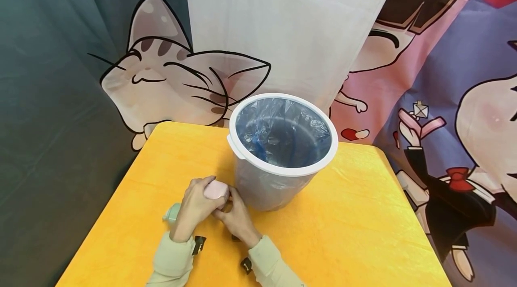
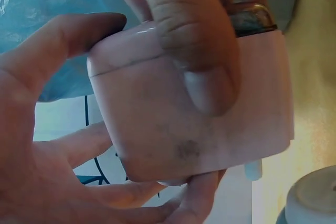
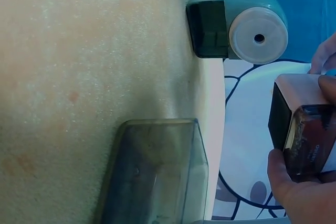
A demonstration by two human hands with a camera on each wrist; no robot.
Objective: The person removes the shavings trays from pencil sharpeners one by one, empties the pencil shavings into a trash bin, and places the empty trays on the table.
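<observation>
My left hand [image 1: 195,201] grips a pink pencil sharpener [image 1: 216,189] from above and the left. On its lower right side, my right hand [image 1: 239,222] holds it with thumb and fingers. In the left wrist view, a thumb presses flat on the pink side wall. Dark shavings show through its smoky drawer [image 3: 310,142] in the right wrist view. A green pencil sharpener [image 3: 254,1] stands by the left forearm, a dark opening beside its round white front. Nearby on the table sits a see-through drawer [image 3: 157,169].
Just beyond the hands stands a white-rimmed bin [image 1: 278,171] lined with a clear plastic bag. The yellow table [image 1: 343,233] extends to both sides. Behind it hangs a cartoon-printed curtain [image 1: 291,22].
</observation>
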